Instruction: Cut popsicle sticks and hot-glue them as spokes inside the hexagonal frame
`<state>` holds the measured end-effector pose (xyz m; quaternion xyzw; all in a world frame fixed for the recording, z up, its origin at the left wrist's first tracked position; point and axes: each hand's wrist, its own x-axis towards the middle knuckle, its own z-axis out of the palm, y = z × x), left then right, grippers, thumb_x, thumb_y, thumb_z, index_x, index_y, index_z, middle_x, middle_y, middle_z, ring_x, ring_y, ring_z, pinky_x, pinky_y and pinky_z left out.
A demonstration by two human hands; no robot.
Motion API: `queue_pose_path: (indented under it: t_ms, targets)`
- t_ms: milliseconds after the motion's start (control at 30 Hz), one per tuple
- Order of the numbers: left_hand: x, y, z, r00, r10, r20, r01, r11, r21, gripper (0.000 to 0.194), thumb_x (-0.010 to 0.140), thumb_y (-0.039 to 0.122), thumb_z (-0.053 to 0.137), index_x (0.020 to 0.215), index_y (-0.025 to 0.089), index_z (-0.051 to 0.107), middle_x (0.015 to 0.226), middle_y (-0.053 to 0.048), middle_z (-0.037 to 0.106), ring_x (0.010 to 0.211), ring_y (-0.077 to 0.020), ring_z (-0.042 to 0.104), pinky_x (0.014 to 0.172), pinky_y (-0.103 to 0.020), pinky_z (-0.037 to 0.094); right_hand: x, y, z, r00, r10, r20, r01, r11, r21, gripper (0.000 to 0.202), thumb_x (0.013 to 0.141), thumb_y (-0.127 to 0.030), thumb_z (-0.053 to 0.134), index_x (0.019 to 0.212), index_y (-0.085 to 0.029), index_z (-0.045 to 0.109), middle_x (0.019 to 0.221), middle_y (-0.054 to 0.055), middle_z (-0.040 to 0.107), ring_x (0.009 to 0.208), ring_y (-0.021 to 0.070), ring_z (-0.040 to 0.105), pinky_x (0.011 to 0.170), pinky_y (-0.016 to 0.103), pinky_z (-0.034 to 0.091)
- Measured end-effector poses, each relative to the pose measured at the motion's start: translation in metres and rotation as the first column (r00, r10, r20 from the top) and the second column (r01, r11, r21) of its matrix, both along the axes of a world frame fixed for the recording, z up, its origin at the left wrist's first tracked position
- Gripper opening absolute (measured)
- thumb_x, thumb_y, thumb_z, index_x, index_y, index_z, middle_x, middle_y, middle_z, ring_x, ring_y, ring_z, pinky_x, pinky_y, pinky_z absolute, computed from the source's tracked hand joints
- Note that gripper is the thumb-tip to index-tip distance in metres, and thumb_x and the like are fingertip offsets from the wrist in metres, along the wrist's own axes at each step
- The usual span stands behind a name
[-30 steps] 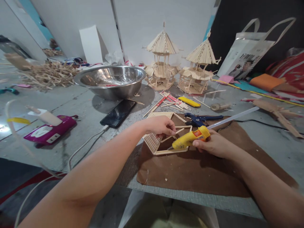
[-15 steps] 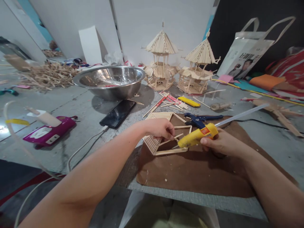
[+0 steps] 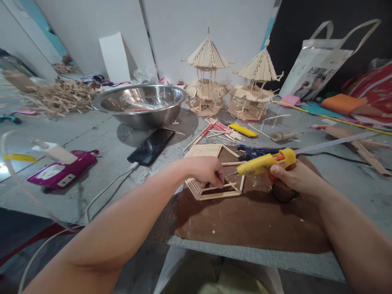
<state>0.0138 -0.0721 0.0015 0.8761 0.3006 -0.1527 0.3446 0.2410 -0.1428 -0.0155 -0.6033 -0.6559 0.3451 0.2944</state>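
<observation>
My left hand (image 3: 210, 170) is closed, its fingertips pinching a thin wooden stick (image 3: 230, 185) against a flat frame of wooden sticks (image 3: 219, 195). The frame lies on a brown mat (image 3: 245, 228); its left part is filled with sticks side by side, and my hand hides some of its middle. My right hand (image 3: 295, 176) is wrapped round a yellow hot glue gun (image 3: 259, 165), with a long clear glue stick (image 3: 337, 143) coming out of its back. The gun's nozzle points left, a little above the frame and just right of my left fingers.
Blue pliers (image 3: 254, 152) lie behind the gun, near a yellow utility knife (image 3: 243, 130) and loose sticks. Two stick pagodas (image 3: 208, 57) and a steel bowl (image 3: 137, 116) stand farther back. To the left are a phone (image 3: 150, 147) and a purple power strip (image 3: 63, 169).
My right hand has drawn the glue gun up and to the right, away from the frame. My left hand has moved slightly down, and the stick's right end now sits lower, near the frame's front corner.
</observation>
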Motion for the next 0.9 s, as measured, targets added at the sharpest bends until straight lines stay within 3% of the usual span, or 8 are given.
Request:
queue_pose_path:
  t_ms: [167, 467, 900]
  targets:
    - [0.001, -0.004, 0.0, 1.0, 0.002, -0.009, -0.002, 1.0, 0.001, 0.022, 0.064, 0.028, 0.052, 0.078, 0.016, 0.062, 0.06, 0.001, 0.056, 0.049, -0.0068, 0.045, 0.045, -0.016, 0.032, 0.006, 0.003, -0.005, 0.99, -0.063, -0.125, 0.048, 0.992, -0.118, 0.052, 0.054, -0.068, 0.046, 0.052, -0.017, 0.051, 0.037, -0.002, 0.037, 0.033, 0.0071, 0.035, 0.031, 0.02, 0.028]
    - [0.002, -0.007, 0.003, 1.0, 0.0, -0.028, -0.002, 0.998, -0.057, 0.021, 0.064, 0.027, 0.05, 0.078, 0.015, 0.061, 0.061, 0.001, 0.057, 0.043, -0.0054, 0.043, 0.042, -0.016, 0.033, 0.006, 0.005, -0.004, 0.983, -0.036, -0.18, 0.02, 0.996, -0.092, 0.053, 0.053, -0.068, 0.048, 0.048, -0.015, 0.051, 0.037, -0.001, 0.039, 0.031, 0.0058, 0.035, 0.03, 0.019, 0.025]
    - [0.002, -0.006, -0.003, 0.999, -0.033, -0.025, 0.032, 0.999, -0.038, 0.021, 0.065, 0.029, 0.052, 0.077, 0.015, 0.062, 0.057, 0.001, 0.055, 0.042, -0.0055, 0.043, 0.041, -0.015, 0.031, 0.013, 0.008, -0.017, 0.984, -0.009, -0.178, 0.001, 0.999, -0.048, 0.048, 0.06, -0.063, 0.046, 0.05, -0.017, 0.055, 0.037, -0.001, 0.04, 0.034, 0.0078, 0.038, 0.031, 0.019, 0.031]
